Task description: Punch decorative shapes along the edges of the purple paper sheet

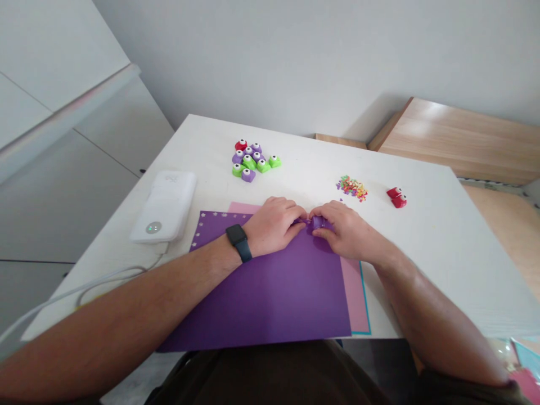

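Note:
A purple sheet of paper (278, 292) lies in front of me, with small punched shapes along its left edge and the left part of its top edge. My left hand (274, 225), with a dark watch on the wrist, pinches the sheet's top edge. In my right hand (343, 228) is a purple craft paper punch (318, 223), held at that same edge close to the left fingertips. The fingers partly cover the punch, so how far the paper sits inside it cannot be seen. Beneath the purple sheet a pink sheet (354, 292) sticks out, and a blue edge shows under that.
Several red, purple and green paper punches (248, 161) stand grouped at the back. Two red punches (396, 197) lie at the right, near a pile of colourful paper cutouts (352, 188). At the left is a white power bank (166, 202) with a cable (122, 273).

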Motion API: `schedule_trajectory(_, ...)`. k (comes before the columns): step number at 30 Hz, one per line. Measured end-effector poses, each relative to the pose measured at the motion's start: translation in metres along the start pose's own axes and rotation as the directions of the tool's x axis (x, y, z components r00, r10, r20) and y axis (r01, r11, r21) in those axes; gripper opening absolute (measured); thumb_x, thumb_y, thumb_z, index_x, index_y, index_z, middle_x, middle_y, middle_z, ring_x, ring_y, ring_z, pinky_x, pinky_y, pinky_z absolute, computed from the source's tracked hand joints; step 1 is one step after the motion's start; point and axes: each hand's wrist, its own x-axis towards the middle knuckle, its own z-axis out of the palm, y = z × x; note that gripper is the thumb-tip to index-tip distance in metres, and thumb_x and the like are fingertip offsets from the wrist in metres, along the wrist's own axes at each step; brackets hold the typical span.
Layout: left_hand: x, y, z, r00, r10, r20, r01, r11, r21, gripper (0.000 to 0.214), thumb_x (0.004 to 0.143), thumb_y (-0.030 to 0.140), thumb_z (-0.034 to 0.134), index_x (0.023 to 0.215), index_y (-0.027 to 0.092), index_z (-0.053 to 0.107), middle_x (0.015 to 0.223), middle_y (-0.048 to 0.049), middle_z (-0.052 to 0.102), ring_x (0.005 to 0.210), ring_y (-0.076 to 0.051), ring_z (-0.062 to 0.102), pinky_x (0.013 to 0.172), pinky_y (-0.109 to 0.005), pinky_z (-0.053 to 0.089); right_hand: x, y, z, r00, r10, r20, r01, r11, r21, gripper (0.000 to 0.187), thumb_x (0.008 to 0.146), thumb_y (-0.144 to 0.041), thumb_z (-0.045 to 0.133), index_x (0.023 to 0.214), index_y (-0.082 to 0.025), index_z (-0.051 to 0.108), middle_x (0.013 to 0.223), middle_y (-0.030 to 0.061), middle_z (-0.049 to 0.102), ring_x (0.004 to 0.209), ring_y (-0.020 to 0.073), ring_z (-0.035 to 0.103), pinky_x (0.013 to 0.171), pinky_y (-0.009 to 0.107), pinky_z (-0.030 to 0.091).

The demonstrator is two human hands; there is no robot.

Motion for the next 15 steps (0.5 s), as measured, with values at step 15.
schedule_trajectory(15, -0.0001, -0.0009, 0.0004, 1.000, 0.002, 0.001, -0.002, 1.000, 0.006, 0.019, 0.099, 0.029, 0.056, 0.108, 0.020, 0.070, 0.101, -0.0066, 0.071, 0.102, -0.024, 0.064, 0.094, -0.041, 0.047, 0.0016, 0.0012, 0.0002, 0.999, -0.034, -0.030, 0.034, 0.999, 0.006, 0.020, 0.090, -0.021, 0.066, 0.110, -0.017, 0.067, 0.103, 0.0103, 0.071, 0.100, 0.0271, 0.061, 0.093, 0.042, 0.048)
